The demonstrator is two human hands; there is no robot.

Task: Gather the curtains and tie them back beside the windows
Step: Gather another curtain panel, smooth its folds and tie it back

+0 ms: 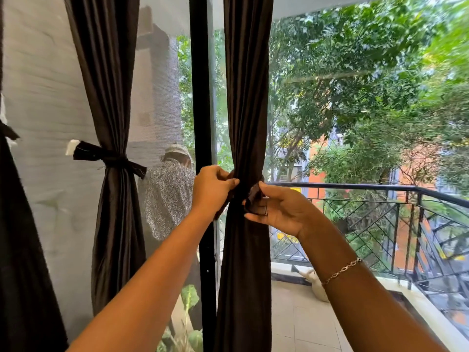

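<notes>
I am gathering the curtain (247,97) at its waist, just right of the black frame (201,97). My left hand (212,189) is curling round one end of the dark tie (253,196) on the curtain's left. My right hand (276,212) is pinching the other end on its right. So both hands are clamped on the tie, close together with the bunched cloth between them. A ring (265,211) and a bracelet (341,270) are showing on my right side. Further left, a second curtain (111,97) is hanging, already cinched by a band (111,158) (at roughly the same height). Beyond the glass, a railing (355,187) is running in front of trees.
</notes>
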